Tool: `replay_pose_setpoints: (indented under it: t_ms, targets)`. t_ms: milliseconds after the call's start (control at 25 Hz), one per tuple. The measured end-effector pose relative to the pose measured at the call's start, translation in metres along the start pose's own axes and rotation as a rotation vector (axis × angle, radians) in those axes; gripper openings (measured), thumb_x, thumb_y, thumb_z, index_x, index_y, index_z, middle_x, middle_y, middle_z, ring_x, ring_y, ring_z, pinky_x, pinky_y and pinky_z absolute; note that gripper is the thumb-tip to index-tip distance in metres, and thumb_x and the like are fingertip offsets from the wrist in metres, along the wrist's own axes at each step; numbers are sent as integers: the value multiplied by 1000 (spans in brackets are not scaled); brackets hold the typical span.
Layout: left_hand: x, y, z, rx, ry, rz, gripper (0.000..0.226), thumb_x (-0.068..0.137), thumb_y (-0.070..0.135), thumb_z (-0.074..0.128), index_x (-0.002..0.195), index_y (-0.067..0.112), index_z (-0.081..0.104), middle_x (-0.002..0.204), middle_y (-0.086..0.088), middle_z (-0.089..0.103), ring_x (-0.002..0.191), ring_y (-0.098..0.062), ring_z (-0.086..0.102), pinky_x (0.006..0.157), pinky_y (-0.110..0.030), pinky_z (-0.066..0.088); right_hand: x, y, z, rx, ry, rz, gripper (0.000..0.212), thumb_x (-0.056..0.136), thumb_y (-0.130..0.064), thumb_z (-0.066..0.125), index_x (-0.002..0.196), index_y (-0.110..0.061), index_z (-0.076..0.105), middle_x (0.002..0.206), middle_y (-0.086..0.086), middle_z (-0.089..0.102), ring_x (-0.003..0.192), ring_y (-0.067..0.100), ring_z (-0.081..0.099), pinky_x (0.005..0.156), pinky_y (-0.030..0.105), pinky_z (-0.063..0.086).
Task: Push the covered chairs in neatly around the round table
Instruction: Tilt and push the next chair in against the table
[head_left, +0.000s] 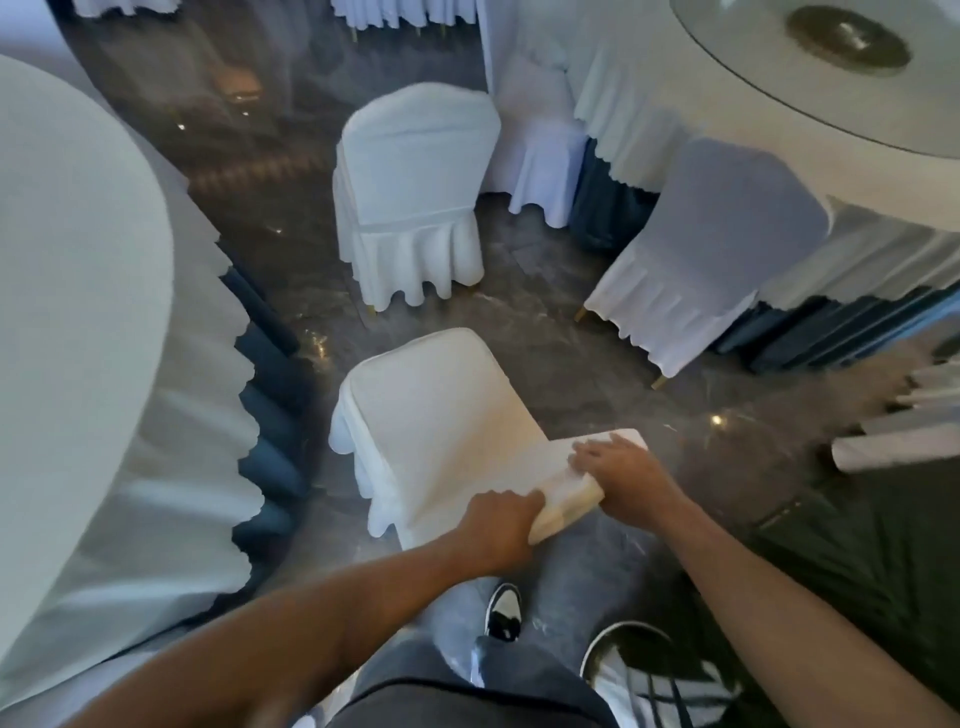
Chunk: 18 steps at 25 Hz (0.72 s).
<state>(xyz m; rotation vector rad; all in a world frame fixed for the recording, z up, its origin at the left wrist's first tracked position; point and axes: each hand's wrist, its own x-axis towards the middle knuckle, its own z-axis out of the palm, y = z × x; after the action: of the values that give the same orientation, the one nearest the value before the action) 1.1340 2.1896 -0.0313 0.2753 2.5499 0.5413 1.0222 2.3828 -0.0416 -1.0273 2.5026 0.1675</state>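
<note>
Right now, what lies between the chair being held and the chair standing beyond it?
Head view: only bare dark floor separates the held chair from the far chair.

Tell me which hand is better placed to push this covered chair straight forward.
Probably the right hand: it holds the middle of the backrest top. The left hand grips only its near corner, so its push could turn the covered chair.

Three covered chairs in clear view, two round tables nearby, two hands, two shoes
</note>
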Motion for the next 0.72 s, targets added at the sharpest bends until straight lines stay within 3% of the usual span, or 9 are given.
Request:
replay_pose_setpoints:
  t_ms: [160,320,520,720]
  targets:
    - [25,-7,-29,-45,163,-123,55,86,30,60,139,26,45,112,-7,67,98,-30,64,80,-33,45,54,30,-25,9,82,-71,32,70,-18,67,102,-19,70,105,1,73,102,25,66,106,38,38]
    - [56,-37,-84,-219,361,-330,46,87,24,64,132,34,58,112,4,70,97,-18,63,90,-28,44,135,41,-80,26,134,-140,29,69,-19,67,98,-20,71,94,-1,74,92,24,67,103,37,39]
    - [104,-94,-140,-178,367,-523,41,81,19,63,120,32,62,99,2,71,86,-19,64,74,-26,40,237,45,-124,69,122,-240,31,73,-18,65,103,-21,70,94,2,73,89,25,67,82,40,53]
    - [141,-135,-191,-200,400,-705,31,82,18,58,110,28,64,97,0,70,80,-20,61,69,-28,37,326,42,-173,91,103,-352,25,72,-16,66,95,-22,71,85,0,72,80,23,66,71,40,54]
